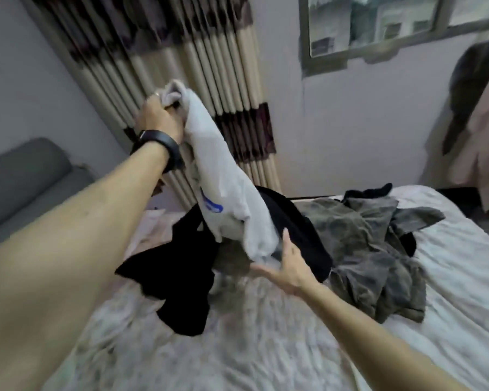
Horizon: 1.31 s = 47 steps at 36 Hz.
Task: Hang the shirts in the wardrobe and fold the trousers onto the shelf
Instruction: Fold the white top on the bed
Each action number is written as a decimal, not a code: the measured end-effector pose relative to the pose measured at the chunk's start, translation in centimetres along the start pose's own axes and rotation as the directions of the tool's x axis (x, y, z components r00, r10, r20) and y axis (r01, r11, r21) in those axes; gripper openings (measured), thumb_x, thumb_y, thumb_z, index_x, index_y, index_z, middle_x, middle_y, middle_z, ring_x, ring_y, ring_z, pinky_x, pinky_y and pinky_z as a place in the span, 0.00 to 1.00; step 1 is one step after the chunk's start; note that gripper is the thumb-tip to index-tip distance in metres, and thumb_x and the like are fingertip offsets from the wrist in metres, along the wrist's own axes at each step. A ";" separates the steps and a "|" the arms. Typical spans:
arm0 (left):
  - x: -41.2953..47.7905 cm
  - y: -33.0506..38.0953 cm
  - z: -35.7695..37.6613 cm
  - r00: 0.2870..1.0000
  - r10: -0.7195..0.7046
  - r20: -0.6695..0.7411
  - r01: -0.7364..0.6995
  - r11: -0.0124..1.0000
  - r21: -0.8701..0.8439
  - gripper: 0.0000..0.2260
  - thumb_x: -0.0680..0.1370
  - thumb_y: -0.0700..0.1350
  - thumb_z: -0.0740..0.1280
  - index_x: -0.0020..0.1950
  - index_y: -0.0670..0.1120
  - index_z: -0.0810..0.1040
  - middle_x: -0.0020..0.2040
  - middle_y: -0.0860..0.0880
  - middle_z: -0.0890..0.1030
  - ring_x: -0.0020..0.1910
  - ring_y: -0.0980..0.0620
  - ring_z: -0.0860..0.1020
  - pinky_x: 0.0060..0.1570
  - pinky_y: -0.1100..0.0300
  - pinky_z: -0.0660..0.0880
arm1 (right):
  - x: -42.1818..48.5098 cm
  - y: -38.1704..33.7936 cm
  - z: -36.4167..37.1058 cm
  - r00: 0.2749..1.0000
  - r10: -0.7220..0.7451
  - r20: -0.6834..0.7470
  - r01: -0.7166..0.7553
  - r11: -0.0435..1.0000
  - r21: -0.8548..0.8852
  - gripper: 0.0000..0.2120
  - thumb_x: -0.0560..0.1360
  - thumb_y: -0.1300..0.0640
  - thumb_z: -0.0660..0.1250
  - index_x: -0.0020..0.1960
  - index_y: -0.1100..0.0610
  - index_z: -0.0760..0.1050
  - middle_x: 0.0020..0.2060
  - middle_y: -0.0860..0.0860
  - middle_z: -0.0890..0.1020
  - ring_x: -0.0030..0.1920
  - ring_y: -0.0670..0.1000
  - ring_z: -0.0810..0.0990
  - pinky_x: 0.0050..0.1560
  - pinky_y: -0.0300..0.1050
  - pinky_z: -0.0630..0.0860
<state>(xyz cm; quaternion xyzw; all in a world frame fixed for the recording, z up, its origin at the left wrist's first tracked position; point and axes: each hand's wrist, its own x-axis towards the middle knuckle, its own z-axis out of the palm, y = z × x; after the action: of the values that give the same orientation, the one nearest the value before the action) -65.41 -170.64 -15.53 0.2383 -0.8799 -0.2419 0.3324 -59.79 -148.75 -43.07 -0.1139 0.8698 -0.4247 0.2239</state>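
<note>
The raised left hand (158,119) grips a grey shirt (223,176) by its top; the right hand (287,263), fingers spread, touches its hem.

Light grey garment (223,176): gripped bunched at its top in my left hand (156,119) and held up over the bed (266,348). It hangs slantwise, with a blue print low down. Its lower end meets my right hand's (287,266) straight fingers.
Black garment (181,277): crumpled on the bed beneath it.
Mottled dark grey garments (373,255): rumpled heap, just right.
</note>
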 end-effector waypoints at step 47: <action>-31.8 18.4 -45.3 0.980 0.200 -0.003 -0.195 0.947 -0.254 0.19 0.77 0.44 0.65 0.27 0.46 0.68 0.27 0.48 0.72 0.39 0.33 0.74 0.31 0.55 0.64 | -58.0 -22.0 -25.9 0.871 -0.343 -0.351 0.349 0.936 -0.047 0.09 0.79 0.55 0.63 0.52 0.56 0.81 0.45 0.53 0.84 0.31 0.59 0.85 0.29 0.51 0.82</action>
<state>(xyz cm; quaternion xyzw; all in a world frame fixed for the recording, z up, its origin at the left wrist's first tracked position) -17.23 -150.12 10.27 0.1019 -0.8650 -0.3203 0.3724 -21.56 -121.90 5.25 -0.1873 0.8573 -0.4794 -0.0149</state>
